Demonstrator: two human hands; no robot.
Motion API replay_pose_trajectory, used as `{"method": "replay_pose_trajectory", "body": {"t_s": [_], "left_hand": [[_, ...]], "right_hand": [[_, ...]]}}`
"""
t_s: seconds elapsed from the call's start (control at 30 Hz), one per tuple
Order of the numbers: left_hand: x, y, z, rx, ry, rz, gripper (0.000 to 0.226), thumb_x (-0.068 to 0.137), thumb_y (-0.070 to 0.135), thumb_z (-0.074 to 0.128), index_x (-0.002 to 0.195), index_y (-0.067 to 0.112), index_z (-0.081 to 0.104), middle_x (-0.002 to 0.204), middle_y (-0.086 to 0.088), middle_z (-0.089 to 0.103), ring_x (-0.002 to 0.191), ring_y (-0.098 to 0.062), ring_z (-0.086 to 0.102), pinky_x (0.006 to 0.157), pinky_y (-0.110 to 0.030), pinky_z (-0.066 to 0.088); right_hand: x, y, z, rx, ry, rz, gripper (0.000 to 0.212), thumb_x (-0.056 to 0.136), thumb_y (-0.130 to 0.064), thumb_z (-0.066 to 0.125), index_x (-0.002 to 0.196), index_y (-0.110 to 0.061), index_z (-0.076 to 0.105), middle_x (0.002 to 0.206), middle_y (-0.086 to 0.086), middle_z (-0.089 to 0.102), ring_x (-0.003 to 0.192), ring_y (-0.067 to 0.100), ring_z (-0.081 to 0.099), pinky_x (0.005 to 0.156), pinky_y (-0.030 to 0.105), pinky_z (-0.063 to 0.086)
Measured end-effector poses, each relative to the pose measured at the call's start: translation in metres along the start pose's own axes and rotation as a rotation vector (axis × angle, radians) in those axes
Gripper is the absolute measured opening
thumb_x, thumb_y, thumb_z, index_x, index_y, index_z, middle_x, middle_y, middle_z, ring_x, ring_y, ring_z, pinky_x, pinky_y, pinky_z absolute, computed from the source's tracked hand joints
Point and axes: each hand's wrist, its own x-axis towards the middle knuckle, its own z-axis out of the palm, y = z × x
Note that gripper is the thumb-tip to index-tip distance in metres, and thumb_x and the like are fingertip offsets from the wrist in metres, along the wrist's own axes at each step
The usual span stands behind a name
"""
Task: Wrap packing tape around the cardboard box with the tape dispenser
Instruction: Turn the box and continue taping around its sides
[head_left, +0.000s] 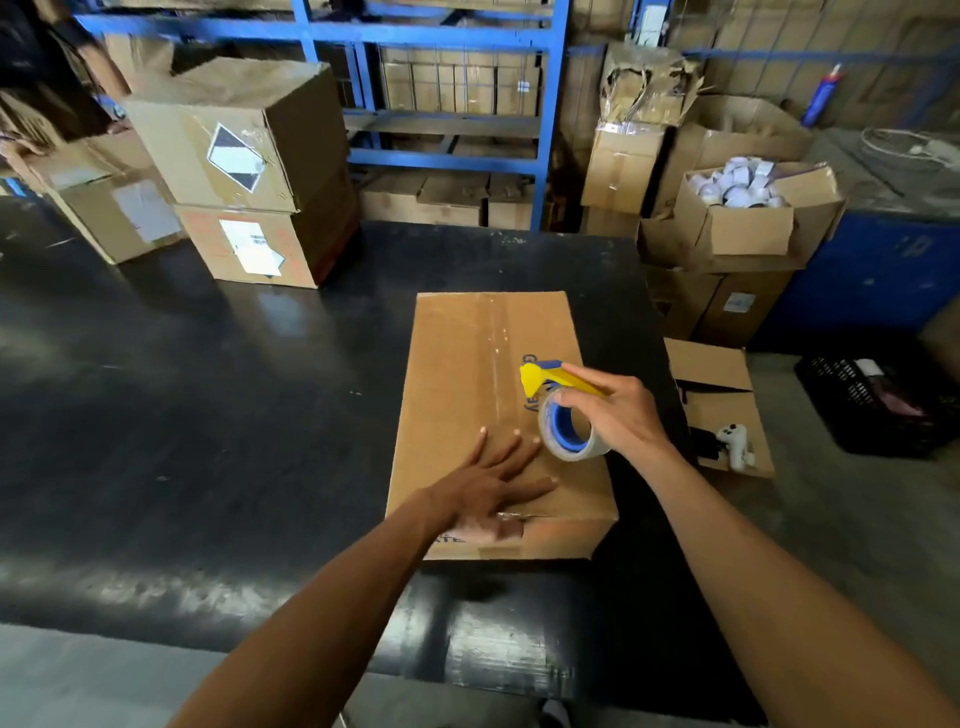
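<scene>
At centre frame, left hand (491, 480) spread flat, palm down, pinning the near end of the closed brown cardboard box (498, 410), thumb hooked over the front edge; at three o'clock from it, right hand (610, 410) wrapped around the yellow-and-blue handheld tape dispenser (558, 410) with its clear tape roll, held just above the lid beside the centre seam. Best done by keeping the box pressed to the black glossy worktable (208, 415), laying the tape straight along the seam, drawing steadily toward twelve o'clock, and avoiding slack.
</scene>
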Motion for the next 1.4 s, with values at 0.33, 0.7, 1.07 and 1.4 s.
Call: {"method": "replay_pose_trajectory", "body": {"t_s": [0.33,0.7,1.07,1.4], "left_hand": [[-0.019,-0.008,0.014,0.076,0.154,-0.002,0.089,0.093,0.074,0.016,0.157,0.012,0.019,0.163,-0.013,0.021,0.150,-0.030,0.019,0.117,-0.062,0.020],[-0.037,0.015,-0.047,-1.548,0.326,-0.540,0.067,0.096,0.065,0.041,0.143,0.019,0.051,0.144,-0.005,0.055,0.130,-0.020,0.053,0.104,-0.028,0.043],[-0.091,-0.006,-0.105,-2.215,0.163,-0.583,0.071,0.094,0.060,0.050,0.130,-0.001,0.054,0.120,-0.030,0.066,0.108,-0.039,0.066,0.099,-0.052,0.051],[-0.098,-0.003,-0.084,-2.139,0.308,-0.755,0.025,0.089,0.002,0.065,0.114,-0.004,0.068,0.100,-0.018,0.075,0.082,-0.024,0.074,0.068,-0.032,0.062]], "right_hand": [[-0.048,0.005,0.003,0.013,0.012,0.000,0.048,0.064,-0.048,0.080,0.110,-0.050,0.069,0.106,-0.020,0.071,0.105,0.004,0.062,0.098,0.032,0.048],[-0.103,0.006,-0.015,-0.142,0.015,-0.280,0.047,0.076,-0.034,0.081,0.114,-0.057,0.063,0.096,-0.002,0.067,0.085,0.012,0.065,0.077,0.039,0.055],[-0.106,0.014,0.020,-0.548,-0.117,-0.740,0.056,0.082,-0.057,0.067,0.136,-0.049,0.052,0.099,-0.003,0.051,0.080,0.011,0.055,0.064,0.026,0.051],[-0.107,0.008,0.036,-0.299,-0.136,-0.742,0.052,0.079,-0.032,0.073,0.130,-0.035,0.063,0.096,0.002,0.053,0.085,0.016,0.059,0.064,0.026,0.052]]}}
